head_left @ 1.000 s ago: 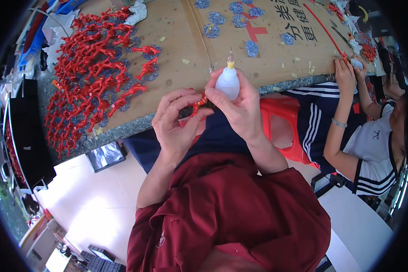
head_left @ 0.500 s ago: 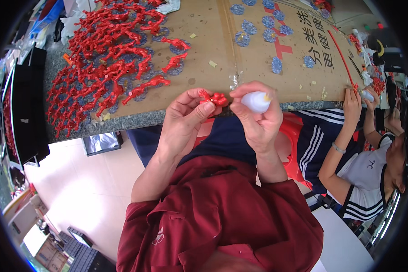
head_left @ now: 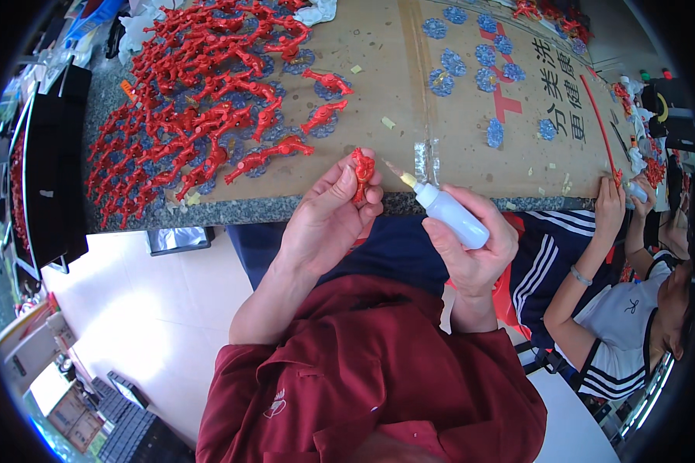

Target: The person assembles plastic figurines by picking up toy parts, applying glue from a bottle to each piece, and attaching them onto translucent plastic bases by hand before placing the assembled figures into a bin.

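A small red plastic figure (head_left: 362, 174) is pinched upright between the thumb and fingers of my left hand (head_left: 320, 212), just over the table's near edge. My right hand (head_left: 483, 251) is wrapped round a white squeeze bottle (head_left: 454, 216) with a yellowish collar and a thin pointed nozzle. The nozzle tip points up and left toward the red figure, a small gap apart from it. On the left, many similar red figures (head_left: 208, 116) lie crowded on bluish clear discs. Single blue discs (head_left: 495, 133) lie scattered on the right, without figures on them.
Brown cardboard (head_left: 386, 85) covers the stone-edged table (head_left: 286, 204). At the right a co-worker's hand (head_left: 610, 204) holds a red piece beside a long red stick (head_left: 601, 119). A black-framed tray (head_left: 54, 154) stands at the left edge. A foil-lined box (head_left: 177, 239) sits below the table.
My right hand has turned the bottle so its nozzle shows, and has drawn back to the right from the figure. My left hand has turned the red figure upright. The view has shifted slightly.
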A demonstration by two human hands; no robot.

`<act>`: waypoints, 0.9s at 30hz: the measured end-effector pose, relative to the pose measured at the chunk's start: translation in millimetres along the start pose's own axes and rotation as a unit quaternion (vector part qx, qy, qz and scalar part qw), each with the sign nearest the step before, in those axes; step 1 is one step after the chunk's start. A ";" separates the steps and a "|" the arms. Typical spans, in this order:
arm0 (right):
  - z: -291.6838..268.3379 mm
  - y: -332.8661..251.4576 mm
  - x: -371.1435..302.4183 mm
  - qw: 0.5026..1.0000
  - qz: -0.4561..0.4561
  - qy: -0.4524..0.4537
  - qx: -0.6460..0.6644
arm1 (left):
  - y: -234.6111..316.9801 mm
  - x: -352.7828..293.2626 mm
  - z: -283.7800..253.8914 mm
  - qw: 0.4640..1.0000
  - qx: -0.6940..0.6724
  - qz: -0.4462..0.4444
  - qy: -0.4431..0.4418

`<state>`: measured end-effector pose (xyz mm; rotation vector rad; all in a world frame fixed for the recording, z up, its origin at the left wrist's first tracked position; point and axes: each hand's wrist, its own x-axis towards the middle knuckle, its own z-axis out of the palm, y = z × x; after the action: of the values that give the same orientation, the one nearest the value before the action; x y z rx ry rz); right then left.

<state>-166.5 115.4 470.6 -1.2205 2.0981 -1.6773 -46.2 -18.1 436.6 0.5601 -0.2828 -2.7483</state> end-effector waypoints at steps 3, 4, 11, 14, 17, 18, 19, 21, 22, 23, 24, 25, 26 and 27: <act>0.4 1.2 3.6 0.999 -0.050 0.007 -0.016 | 0.7 -0.6 -1.9 1.000 0.002 0.003 -0.002; 1.4 1.0 4.0 0.998 -0.057 0.000 -0.016 | 1.0 -1.0 -2.4 1.000 0.004 0.005 -0.002; 4.1 -0.8 4.5 0.999 -0.046 -0.019 -0.017 | 0.8 -2.1 -2.7 1.000 0.015 0.006 0.015; 4.9 -1.4 4.7 0.999 -0.040 -0.014 -0.014 | 0.8 -1.1 -0.3 1.000 0.025 0.000 0.014; 5.3 -2.5 5.2 0.999 -0.031 -0.017 -0.016 | 2.1 -1.3 -3.0 1.000 0.015 -0.001 0.009; 4.3 -3.5 5.0 0.999 -0.031 -0.017 -0.016 | 2.0 -1.7 -2.8 1.000 0.016 0.001 0.007; 3.1 -4.6 4.7 0.999 -0.026 -0.018 -0.009 | 2.0 -1.9 -2.5 1.000 0.017 0.002 0.005; 2.0 -5.1 4.6 1.000 -0.020 -0.018 -0.003 | 2.3 -1.8 -2.0 1.000 0.015 0.003 0.004; 1.6 -5.0 4.6 1.000 -0.022 -0.018 0.002 | 2.2 -1.6 -1.8 1.000 0.014 0.004 0.003; 1.5 -5.0 4.8 1.000 -0.023 -0.017 0.007 | 1.9 -1.7 -1.9 1.000 0.014 0.003 0.002; 1.3 -5.5 5.2 1.000 -0.024 -0.016 0.007 | 1.6 -1.6 -2.2 1.000 0.013 0.002 -0.002; 1.2 -6.3 5.7 0.999 -0.024 -0.022 0.003 | 1.5 -1.7 -2.1 1.000 0.012 0.001 -0.007; 1.1 -6.9 6.0 0.999 -0.024 -0.028 -0.001 | 1.6 -2.1 -1.4 1.000 0.013 0.002 -0.008; 1.6 -7.2 6.1 0.999 -0.025 -0.027 -0.001 | 1.6 -2.4 -0.8 1.000 0.017 0.001 -0.003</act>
<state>-166.0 109.9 478.4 -1.3141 2.0537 -1.6446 -43.3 -18.9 437.2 0.5609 -0.3329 -2.7492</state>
